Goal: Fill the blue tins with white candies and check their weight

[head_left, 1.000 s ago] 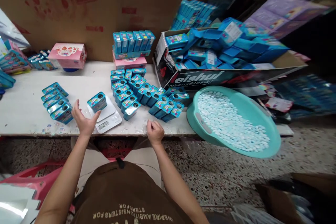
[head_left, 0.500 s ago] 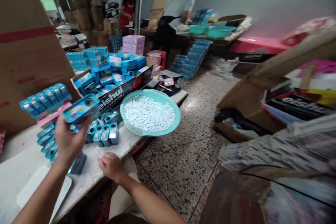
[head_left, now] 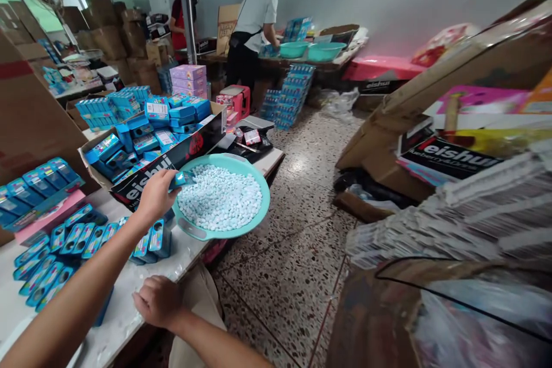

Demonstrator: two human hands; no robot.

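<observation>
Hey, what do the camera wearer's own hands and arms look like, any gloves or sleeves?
The left hand and right hand wear no gloves. No sleeves show on the left forearm or right forearm, and no watch or bracelet is visible. Pale beige trousers show below.

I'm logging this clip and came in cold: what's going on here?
The left hand holds a small blue container at the pale pieces in the teal basin. The right hand, curled, is by the front edge of the table. More blue containers stand in rows there.

Wht tbl (head_left: 125, 284) holds blue bxs (head_left: 159, 238), teal basin (head_left: 263, 190).
</observation>
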